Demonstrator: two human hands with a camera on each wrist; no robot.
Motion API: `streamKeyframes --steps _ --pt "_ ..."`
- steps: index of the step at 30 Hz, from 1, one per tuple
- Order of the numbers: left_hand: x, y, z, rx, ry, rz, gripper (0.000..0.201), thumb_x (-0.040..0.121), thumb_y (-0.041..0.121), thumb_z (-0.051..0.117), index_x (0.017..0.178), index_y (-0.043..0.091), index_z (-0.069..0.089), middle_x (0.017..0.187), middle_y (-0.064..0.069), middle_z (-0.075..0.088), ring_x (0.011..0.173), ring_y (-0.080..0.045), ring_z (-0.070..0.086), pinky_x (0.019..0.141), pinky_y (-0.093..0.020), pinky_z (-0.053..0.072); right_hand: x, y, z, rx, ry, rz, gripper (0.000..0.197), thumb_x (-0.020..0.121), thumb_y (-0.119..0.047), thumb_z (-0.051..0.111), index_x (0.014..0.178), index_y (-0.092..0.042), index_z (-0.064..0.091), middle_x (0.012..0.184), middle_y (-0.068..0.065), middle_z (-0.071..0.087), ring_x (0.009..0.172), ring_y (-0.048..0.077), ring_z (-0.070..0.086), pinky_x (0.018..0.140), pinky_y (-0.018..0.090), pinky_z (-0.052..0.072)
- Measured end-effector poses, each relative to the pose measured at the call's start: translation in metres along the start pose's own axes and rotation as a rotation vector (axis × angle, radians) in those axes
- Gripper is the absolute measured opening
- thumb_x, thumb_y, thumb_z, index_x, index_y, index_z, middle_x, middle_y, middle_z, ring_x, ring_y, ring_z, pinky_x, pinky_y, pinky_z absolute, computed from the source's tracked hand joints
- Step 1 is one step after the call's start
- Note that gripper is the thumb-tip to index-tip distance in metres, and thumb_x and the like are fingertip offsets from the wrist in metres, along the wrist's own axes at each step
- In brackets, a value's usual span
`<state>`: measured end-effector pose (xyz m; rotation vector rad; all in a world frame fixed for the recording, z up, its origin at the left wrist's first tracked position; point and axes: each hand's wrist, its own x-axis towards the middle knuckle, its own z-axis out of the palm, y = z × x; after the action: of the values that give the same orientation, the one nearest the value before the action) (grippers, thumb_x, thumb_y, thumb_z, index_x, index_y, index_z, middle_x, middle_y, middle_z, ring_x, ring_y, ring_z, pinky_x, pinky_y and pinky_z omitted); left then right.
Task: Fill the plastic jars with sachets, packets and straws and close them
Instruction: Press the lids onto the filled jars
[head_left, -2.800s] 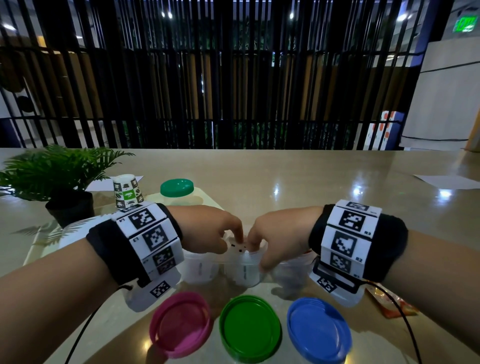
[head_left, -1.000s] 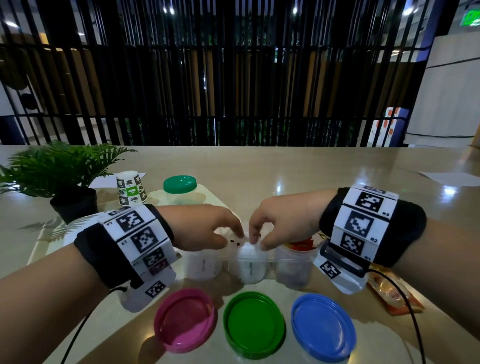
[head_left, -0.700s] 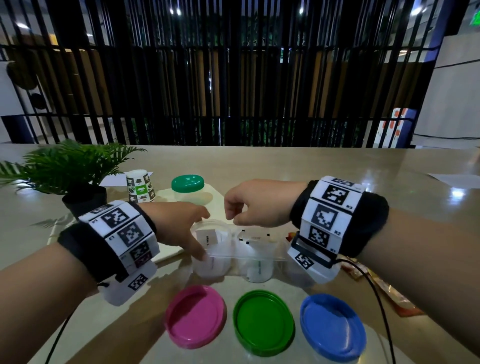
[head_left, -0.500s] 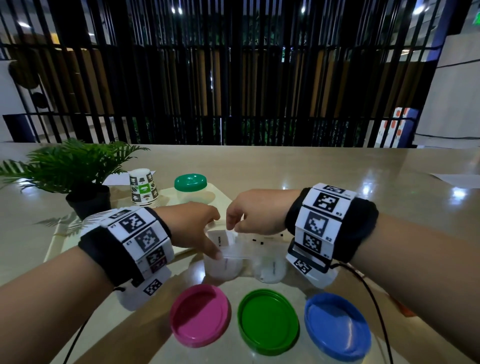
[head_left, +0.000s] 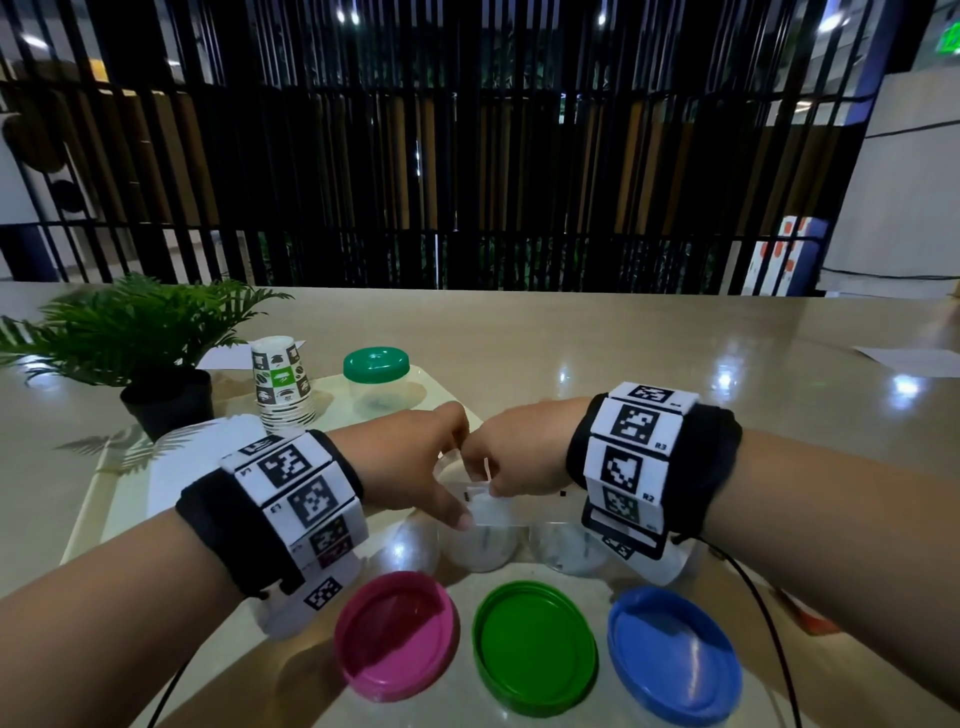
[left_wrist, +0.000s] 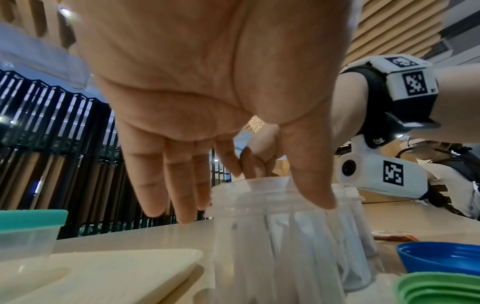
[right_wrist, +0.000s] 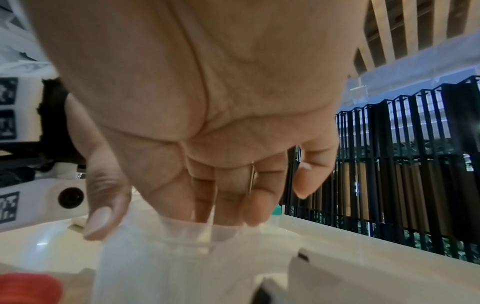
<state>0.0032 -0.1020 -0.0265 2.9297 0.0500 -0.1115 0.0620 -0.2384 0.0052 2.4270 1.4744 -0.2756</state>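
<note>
Three clear plastic jars stand in a row by the table's front. My left hand (head_left: 447, 467) holds the left jar (head_left: 480, 543) at its neck, thumb on the near side and fingers on the far side, also shown in the left wrist view as left hand (left_wrist: 249, 203) and jar (left_wrist: 259, 246). My right hand (head_left: 493, 467) has its fingers in that jar's mouth and pinches a white sachet (head_left: 485, 465); more white sachets stand inside. The middle jar (head_left: 566, 545) is open. Pink lid (head_left: 397, 626), green lid (head_left: 535, 644) and blue lid (head_left: 675, 654) lie upside down in front.
A cream tray (head_left: 130, 499) lies at the left, carrying a closed green-lidded jar (head_left: 376, 384) and a stack of paper cups (head_left: 283, 384). A potted plant (head_left: 156, 353) stands behind. An orange packet (head_left: 810, 618) lies at the right, under my right forearm.
Both hands left the middle jar and shifted to the left jar. My left hand took hold of that jar and my right hand came over its mouth.
</note>
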Motion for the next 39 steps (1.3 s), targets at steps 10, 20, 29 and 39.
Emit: streamKeyframes --steps 10,20,29,39 --pt "0.004 0.003 0.005 0.236 -0.217 -0.037 0.055 0.078 0.059 0.067 0.121 0.024 0.061 0.129 0.006 0.046 0.107 -0.014 0.053 0.096 -0.035 0.047 -0.016 0.009 -0.002 0.196 -0.046 -0.027 0.024 0.097 -0.024 0.050 0.119 -0.024 0.061 0.117 -0.006 0.060 0.095 0.011 0.054 0.079 0.023 0.043" --pt "0.000 -0.001 -0.012 0.171 -0.043 0.099 0.042 0.071 0.058 0.075 0.099 0.035 0.054 0.129 0.010 0.044 0.120 -0.011 0.043 0.103 -0.036 0.040 -0.004 0.009 0.013 0.031 -0.125 0.005 0.042 0.088 -0.048 0.057 0.122 -0.025 0.061 0.121 -0.003 0.061 0.117 0.018 0.053 0.106 0.046 0.035" --pt "0.000 -0.002 -0.015 0.217 -0.133 0.093 0.051 0.073 0.062 0.071 0.117 0.037 0.065 0.134 0.007 0.055 0.133 -0.014 0.041 0.108 -0.035 0.034 0.001 0.027 0.015 0.190 -0.154 -0.036 0.047 0.085 -0.041 0.061 0.130 -0.033 0.053 0.135 -0.007 0.051 0.131 0.020 0.042 0.106 0.045 0.036" --pt "0.005 -0.002 -0.012 0.239 -0.135 0.076 0.058 0.073 0.067 0.067 0.123 0.037 0.060 0.131 0.014 0.057 0.131 -0.010 0.043 0.112 -0.044 0.026 -0.007 0.025 0.011 0.077 -0.083 -0.026 0.046 0.084 -0.054 0.060 0.121 -0.029 0.061 0.121 -0.006 0.058 0.119 0.016 0.050 0.112 0.050 0.023"
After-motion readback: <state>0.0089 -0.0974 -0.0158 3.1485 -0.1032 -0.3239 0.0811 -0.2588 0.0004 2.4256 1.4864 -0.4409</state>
